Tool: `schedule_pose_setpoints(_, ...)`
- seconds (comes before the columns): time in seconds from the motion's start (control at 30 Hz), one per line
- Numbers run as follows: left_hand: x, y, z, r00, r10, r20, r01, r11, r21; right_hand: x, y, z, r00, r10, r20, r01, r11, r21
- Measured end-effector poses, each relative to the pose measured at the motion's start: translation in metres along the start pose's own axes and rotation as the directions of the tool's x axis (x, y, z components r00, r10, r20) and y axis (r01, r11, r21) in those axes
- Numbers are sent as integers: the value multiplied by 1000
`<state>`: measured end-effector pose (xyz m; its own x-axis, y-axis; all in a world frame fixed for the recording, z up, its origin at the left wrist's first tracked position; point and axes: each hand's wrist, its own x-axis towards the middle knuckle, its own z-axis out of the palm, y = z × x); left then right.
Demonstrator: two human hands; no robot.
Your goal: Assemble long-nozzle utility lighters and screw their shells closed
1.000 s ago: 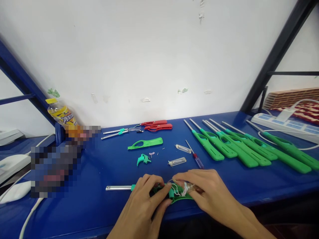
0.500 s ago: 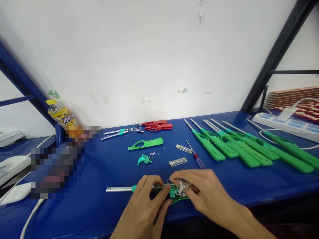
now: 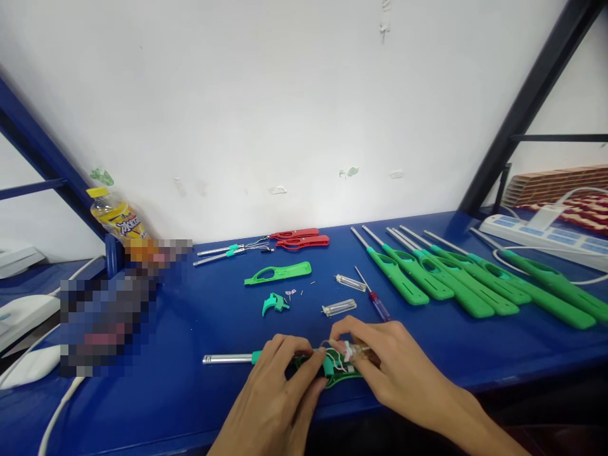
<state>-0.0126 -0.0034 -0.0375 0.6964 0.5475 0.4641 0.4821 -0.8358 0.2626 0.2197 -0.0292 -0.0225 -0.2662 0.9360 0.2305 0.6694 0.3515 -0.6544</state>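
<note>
An opened green lighter (image 3: 342, 375) lies at the table's front edge, its metal tube (image 3: 227, 359) pointing left. My left hand (image 3: 280, 386) is closed around its middle, pressing near a teal inner part with thin wires. Just above its right end, my right hand (image 3: 387, 358) pinches a clear fuel tank (image 3: 355, 350), partly covered by the fingers. Beyond the hands are a loose teal trigger (image 3: 274, 304), tiny metal parts, a green shell half (image 3: 278, 273) and two clear tanks (image 3: 339, 308). A screwdriver (image 3: 379, 306) lies to their right.
Several green lighters (image 3: 456, 278) lie in a row at the right, beside a white power strip (image 3: 546, 237). Red handles (image 3: 303, 241) with wired tubes are near the wall. A yellow-capped bottle (image 3: 118, 218), a blurred object and white cables are at the left.
My right hand has lifted the clear tank slightly up from the lighter's handle, showing more of the white wires. My left hand has barely moved.
</note>
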Motion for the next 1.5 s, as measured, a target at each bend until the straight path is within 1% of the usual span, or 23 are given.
schedule_pose_setpoints(0.13,-1,0,0,999,28,-37,-27,999,36,-2,0,0,1000,-6,25,7,999,-34)
schedule_pose_setpoints(0.2,0,0,0,995,60,-78,-58,998,30,-2,0,0,999,1,41,1,999,-45)
schedule_pose_setpoints(0.27,0,0,0,993,69,-95,-67,997,30,-1,0,0,999,3,54,-1,999,-47)
schedule_pose_setpoints(0.4,-2,-1,1,997,51,-66,-47,997,62,0,0,1,997,-15,75,19,998,-53)
schedule_pose_setpoints(0.53,-2,-2,2,993,65,-97,-59,996,60,-1,1,1,995,-31,99,42,993,-112)
schedule_pose_setpoints(0.67,1,-2,3,994,67,-88,-64,997,42,-2,1,2,993,-44,114,61,986,-154)
schedule_pose_setpoints(0.8,0,-2,2,995,57,-86,-55,998,29,-1,2,3,994,-29,104,48,981,-186)
schedule_pose_setpoints(0.97,1,0,-1,998,9,-63,-12,999,-42,-1,0,4,993,-30,111,53,974,-218)
schedule_pose_setpoints(1.1,2,1,-2,998,-5,-67,-1,996,-87,-1,0,4,992,-27,123,53,975,-216)
schedule_pose_setpoints(1.33,5,4,-2,996,-14,-94,10,999,-46,-2,2,3,992,-12,129,36,981,-190)
schedule_pose_setpoints(1.5,4,5,-2,999,-4,-34,5,1000,3,-2,3,3,993,-23,119,45,982,-184)
